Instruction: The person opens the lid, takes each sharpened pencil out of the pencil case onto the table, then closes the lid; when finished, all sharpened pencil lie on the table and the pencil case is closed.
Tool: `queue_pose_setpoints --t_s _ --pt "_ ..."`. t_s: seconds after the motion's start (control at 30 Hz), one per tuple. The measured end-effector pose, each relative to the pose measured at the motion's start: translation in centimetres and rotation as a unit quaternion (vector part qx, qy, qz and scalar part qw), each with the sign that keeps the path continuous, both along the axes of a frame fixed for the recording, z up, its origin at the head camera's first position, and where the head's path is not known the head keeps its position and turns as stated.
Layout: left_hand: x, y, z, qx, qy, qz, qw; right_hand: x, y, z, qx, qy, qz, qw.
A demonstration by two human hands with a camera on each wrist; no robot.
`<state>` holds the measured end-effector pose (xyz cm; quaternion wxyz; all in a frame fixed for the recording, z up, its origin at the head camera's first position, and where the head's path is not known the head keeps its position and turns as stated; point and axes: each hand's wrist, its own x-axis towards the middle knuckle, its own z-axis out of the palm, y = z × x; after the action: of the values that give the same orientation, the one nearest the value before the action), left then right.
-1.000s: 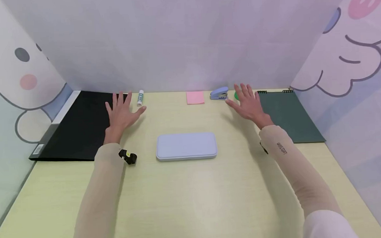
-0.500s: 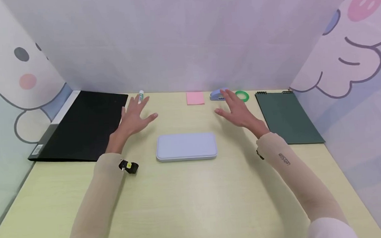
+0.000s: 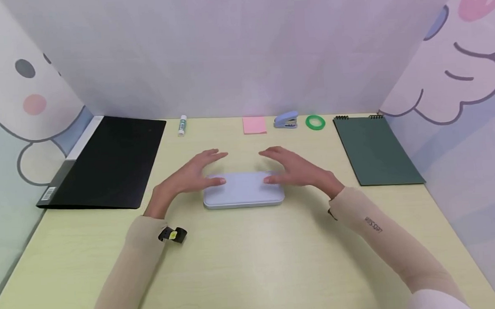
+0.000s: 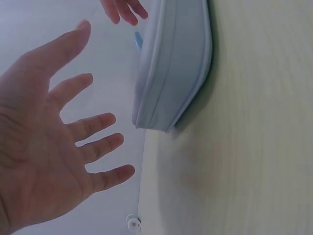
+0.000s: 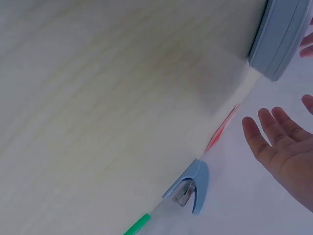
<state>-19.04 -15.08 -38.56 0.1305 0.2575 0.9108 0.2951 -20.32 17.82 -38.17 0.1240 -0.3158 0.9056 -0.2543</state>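
Forearms [image 3: 130, 270] in beige sleeves angle inward across a pale wood table [image 3: 244, 260], with a person's two hands set at either end of a lavender case [image 3: 244, 194] lying flat near the middle. The left hand [image 3: 192, 174] points its fingers forward and inward, a black device [image 3: 178, 234] at the cuff behind it; the right hand [image 3: 297, 168] mirrors it from the opposite side, and the palms face one another. In the head view, both thumbs overlap the top of the case while the fingers lie beyond its far edge; in the wrist views, each hand appears apart from the rounded ends. Tabletop stretches broadly from the near edge of the case toward the person. A shallower strip runs behind it to a row along the back wall [image 3: 243, 53]: glue stick [image 3: 182, 125], pink sticky notes [image 3: 254, 125], lavender stapler [image 3: 285, 120] and green tape roll [image 3: 308, 123]. At left, a black folder [image 3: 111, 162] lies near the left wrist; at right, a dark green spiral notebook [image 3: 379, 151] sits well apart from the case. The left hand is spread wide, gaps between its fingers, and the right extends with slightly bent fingers, partly cut off in its wrist view; both are unladen.
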Motion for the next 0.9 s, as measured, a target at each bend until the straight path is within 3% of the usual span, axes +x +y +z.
queue_pose_setpoints --t_s 0.33,0.63,0.9 --pt "2.0 1.3 -0.9 -0.021 -0.037 -0.051 0.9978 2.0 -2.3 -0.8 0.057 0.015 0.075 0.995" --pt "2.5 2.1 -0.6 -0.061 -0.015 -0.069 0.9956 2.8 -2.7 -0.7 0.091 0.062 0.088 0.990" --pt "2.6 2.5 -0.8 -0.085 -0.003 -0.060 0.9945 2.9 -2.9 -1.0 0.092 0.052 0.083 0.991"
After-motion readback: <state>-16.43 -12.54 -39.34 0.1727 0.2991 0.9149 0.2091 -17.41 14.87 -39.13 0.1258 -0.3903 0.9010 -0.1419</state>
